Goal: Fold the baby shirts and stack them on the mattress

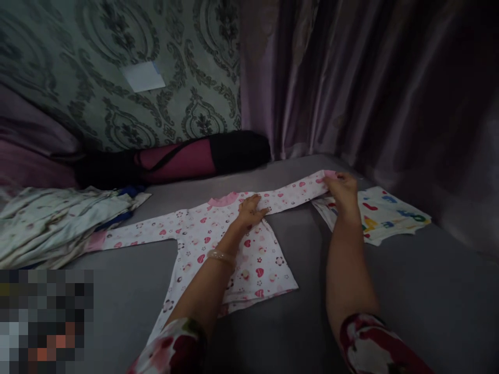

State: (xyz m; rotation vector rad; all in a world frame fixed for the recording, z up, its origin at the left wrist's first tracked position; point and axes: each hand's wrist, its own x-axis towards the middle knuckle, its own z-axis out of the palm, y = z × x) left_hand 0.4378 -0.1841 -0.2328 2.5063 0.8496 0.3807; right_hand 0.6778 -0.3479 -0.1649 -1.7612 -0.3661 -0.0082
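Observation:
A white long-sleeved child's shirt [210,241] with pink hearts, flowers and a pink collar lies spread on the grey bed surface. My left hand [251,212] presses on it near the shoulder by the right-hand sleeve, fingers spread. At the end of that sleeve, my right hand [343,189] pinches the pink cuff, holding the sleeve stretched out to the right. The other sleeve reaches left, its cuff touching a heap of clothes. My left forearm hides part of the shirt's front and lower edge.
Pale crumpled clothes [58,221] are heaped at the left. A white garment with colourful shapes [390,213] lies at the right, partly behind my right hand. A long pink and black bag [179,160] rests along the wall, and dark purple curtains [304,78] hang at the back right.

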